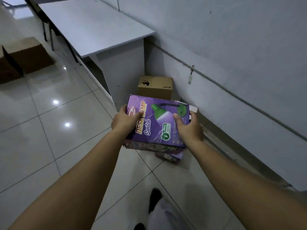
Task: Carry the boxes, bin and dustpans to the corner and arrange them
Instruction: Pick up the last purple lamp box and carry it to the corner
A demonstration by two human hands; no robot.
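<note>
Gripping the purple lamp box [154, 123] by both ends, left hand [126, 121] and right hand [189, 128] clamp it level above the floor, probably to stack beside the cardboard box [155, 87] in the corner

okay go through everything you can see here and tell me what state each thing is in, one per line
Purple desk lamp box: closed, held between both hands above the floor.
Left hand: grips the box's left edge.
Right hand: grips the box's right side.
Brown cardboard box: closed, on the floor in the corner.
Second purple box: on the floor, mostly hidden.
</note>
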